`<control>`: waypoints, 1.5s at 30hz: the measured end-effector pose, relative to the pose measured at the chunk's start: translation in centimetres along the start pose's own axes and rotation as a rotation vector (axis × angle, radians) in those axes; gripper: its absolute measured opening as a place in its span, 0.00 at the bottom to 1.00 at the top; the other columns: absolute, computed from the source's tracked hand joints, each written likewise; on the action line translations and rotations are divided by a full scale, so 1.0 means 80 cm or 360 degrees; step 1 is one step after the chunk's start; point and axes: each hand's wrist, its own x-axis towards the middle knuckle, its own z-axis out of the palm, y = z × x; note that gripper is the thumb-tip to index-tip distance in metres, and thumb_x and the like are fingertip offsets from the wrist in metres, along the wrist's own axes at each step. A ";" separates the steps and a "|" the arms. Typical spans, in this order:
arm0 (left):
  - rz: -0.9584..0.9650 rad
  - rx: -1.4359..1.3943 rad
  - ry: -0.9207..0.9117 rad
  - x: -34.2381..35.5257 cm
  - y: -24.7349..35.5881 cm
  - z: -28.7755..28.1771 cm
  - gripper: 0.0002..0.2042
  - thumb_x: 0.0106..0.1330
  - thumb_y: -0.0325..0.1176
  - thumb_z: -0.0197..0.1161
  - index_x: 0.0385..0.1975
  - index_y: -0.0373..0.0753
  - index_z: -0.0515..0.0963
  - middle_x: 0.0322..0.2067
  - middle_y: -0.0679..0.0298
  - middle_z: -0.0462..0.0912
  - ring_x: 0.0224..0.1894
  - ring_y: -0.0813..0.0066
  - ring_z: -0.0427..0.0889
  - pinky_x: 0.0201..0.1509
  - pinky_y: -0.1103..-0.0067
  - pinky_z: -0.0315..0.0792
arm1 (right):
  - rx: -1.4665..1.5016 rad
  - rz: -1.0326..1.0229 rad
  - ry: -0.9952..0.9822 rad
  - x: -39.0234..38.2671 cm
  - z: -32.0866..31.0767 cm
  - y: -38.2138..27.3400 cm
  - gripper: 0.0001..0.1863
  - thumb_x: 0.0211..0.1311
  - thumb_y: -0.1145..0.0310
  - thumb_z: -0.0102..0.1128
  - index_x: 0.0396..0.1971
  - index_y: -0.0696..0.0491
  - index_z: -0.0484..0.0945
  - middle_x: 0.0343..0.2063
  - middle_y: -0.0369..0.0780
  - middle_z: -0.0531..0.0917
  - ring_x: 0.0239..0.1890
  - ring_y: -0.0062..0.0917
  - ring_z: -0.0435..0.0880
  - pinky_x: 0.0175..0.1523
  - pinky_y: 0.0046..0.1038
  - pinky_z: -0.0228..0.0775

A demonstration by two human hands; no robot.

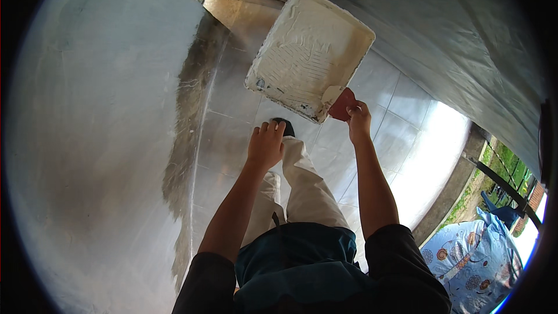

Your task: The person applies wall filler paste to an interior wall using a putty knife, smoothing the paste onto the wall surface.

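My right hand (pixel 359 121) is closed on the handle end of a red spreader (pixel 342 104), a flat scraper with cream paint on its edge. The blade reaches over the near right corner of a paint tray (pixel 260 63), whose ribbed bottom is coated with thick cream paint. My left hand (pixel 267 144) is nearest to my dark shoe (pixel 285 128), below the tray. Its fingers are loosely bent and slightly apart, with nothing visible in them.
On the left rises a wall (pixel 104 128), pale-coated above a bare grey-brown strip (pixel 195 81) along its foot. Grey tiles (pixel 226 134) cover the floor. A translucent plastic sheet (pixel 453 35) hangs at the upper right. A flowered blue cloth (pixel 474 256) lies at the lower right.
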 end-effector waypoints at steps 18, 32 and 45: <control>0.0054 0.0134 -0.0032 0.037 0.006 0.033 0.41 0.56 0.34 0.65 0.71 0.47 0.54 0.56 0.55 0.70 0.55 0.59 0.70 0.55 0.63 0.66 | -0.0063 0.0035 -0.0282 0.030 -0.029 0.016 0.19 0.64 0.73 0.55 0.55 0.58 0.72 0.44 0.38 0.80 0.45 0.23 0.79 0.51 0.28 0.74; 0.0017 0.0212 -0.0106 0.037 0.002 0.045 0.40 0.57 0.32 0.63 0.72 0.50 0.54 0.56 0.56 0.68 0.55 0.57 0.71 0.56 0.61 0.67 | 0.0019 0.0077 -0.0212 0.027 -0.035 0.020 0.19 0.63 0.74 0.56 0.54 0.58 0.73 0.42 0.39 0.80 0.44 0.24 0.79 0.51 0.32 0.75; -0.0002 0.0215 -0.0067 0.035 0.006 0.041 0.39 0.57 0.32 0.62 0.71 0.50 0.56 0.53 0.55 0.70 0.52 0.57 0.73 0.55 0.61 0.67 | -0.0047 0.0117 -0.0006 0.019 -0.112 0.027 0.20 0.62 0.76 0.53 0.55 0.56 0.73 0.43 0.39 0.80 0.47 0.24 0.79 0.48 0.30 0.73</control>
